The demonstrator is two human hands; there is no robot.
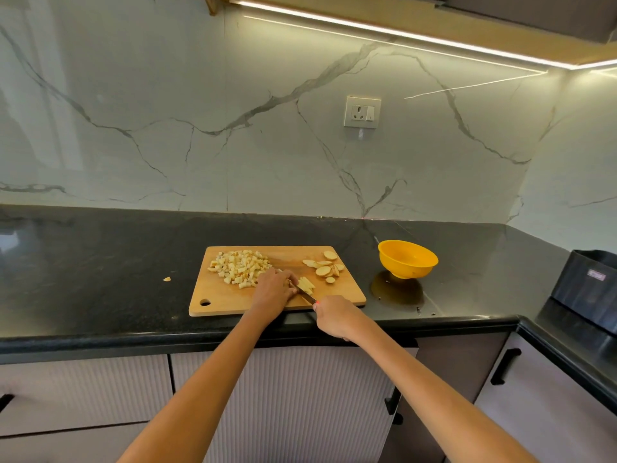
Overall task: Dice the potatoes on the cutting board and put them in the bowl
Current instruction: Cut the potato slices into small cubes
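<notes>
**Mid-dice: strips under the knife, bowl not yet filled**

Nearest the viewer, the right hand [335,315] has its grip clenched round the knife handle, which the fist hides entirely. Just beyond that grip the knife [305,294] runs forward and left across the wooden cutting board [347,292]. At the blade, the left hand [272,290] curls its fingers down on the potato strips [306,285], pinning them in place; its grip covers most of them, so how many remain is hard to tell.

Beyond and right of the two grips lie uncut potato slices [324,266]; beyond and left sits the pile of diced potato [238,267]. A stray potato piece [167,279] rests on the dark desk [100,262], well left of the board. The yellow bowl [408,259] stands on the desk to the far right, apart from the board; its inside is only partly visible.

Cut potato is likely firm yet wet and slippery, so strips want a fingertip hold from above, knuckles towards the blade. The light dice would best be gathered in a cupped hand.
</notes>
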